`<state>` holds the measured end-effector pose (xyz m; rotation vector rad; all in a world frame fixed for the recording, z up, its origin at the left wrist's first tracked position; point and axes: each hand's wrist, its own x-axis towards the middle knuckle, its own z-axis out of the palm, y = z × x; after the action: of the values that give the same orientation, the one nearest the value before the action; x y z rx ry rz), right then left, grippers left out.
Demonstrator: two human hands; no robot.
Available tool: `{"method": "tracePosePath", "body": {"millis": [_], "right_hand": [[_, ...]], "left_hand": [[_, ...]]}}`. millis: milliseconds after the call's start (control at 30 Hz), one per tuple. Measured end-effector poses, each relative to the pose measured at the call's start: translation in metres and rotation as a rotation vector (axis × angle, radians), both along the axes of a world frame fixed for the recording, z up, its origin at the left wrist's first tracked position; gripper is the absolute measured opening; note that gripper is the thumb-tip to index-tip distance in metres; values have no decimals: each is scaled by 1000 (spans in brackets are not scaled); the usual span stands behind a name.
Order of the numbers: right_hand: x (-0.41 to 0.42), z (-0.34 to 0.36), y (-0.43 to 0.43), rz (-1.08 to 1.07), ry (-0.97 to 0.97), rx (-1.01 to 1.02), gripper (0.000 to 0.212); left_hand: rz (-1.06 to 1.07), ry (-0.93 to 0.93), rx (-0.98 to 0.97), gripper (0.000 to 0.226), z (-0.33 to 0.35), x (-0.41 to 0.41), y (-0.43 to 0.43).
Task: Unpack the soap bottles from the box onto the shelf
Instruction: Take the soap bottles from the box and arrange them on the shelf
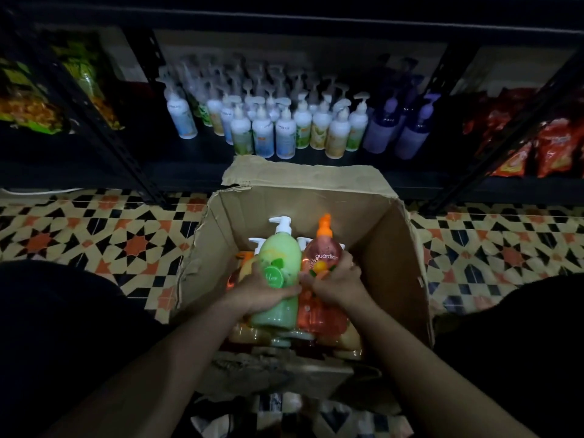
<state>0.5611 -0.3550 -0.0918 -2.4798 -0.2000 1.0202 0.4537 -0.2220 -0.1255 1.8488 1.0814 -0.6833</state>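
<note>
The green soap bottle [281, 257], with a white pump, sits in the left hand [262, 294]; fingers and thumb wrap around its lower body. The orange soap bottle [325, 248], with an orange pump, sits in the right hand [336, 284], which is clenched around its middle, over the label. Both bottles are tilted, pumps pointing away from the person toward the shelf, bodies touching side by side. Both are within the open top of the cardboard box [379, 229], above the remaining bottles [343, 339] packed inside it.

Both forearms extend forward from the lower edge of the view and converge over the box, wrists close together, backs of the hands facing up.

The box stands on the patterned tiled floor [79, 235], its far flap folded outward against the shelf [202, 153]. The shelf is a dark metal rack just beyond the box. It carries rows of upright white pump bottles [286, 134], with purple pump bottles [410, 137] on their right. Snack packets [553, 147] fill the bay at right, and more packets [28, 102] the bay at left
</note>
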Motion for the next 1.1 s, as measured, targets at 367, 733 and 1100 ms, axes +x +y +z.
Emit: {"method": "tracePosePath", "body": {"millis": [367, 733, 1100], "right_hand": [[3, 3, -15, -227, 261, 72, 83], [-52, 44, 18, -34, -139, 475, 47], [-50, 34, 25, -64, 339, 493, 69]], "left_hand": [[-111, -30, 114, 99, 29, 6, 9], [336, -418, 53, 93, 104, 10, -27], [569, -398, 169, 96, 84, -21, 24]]}}
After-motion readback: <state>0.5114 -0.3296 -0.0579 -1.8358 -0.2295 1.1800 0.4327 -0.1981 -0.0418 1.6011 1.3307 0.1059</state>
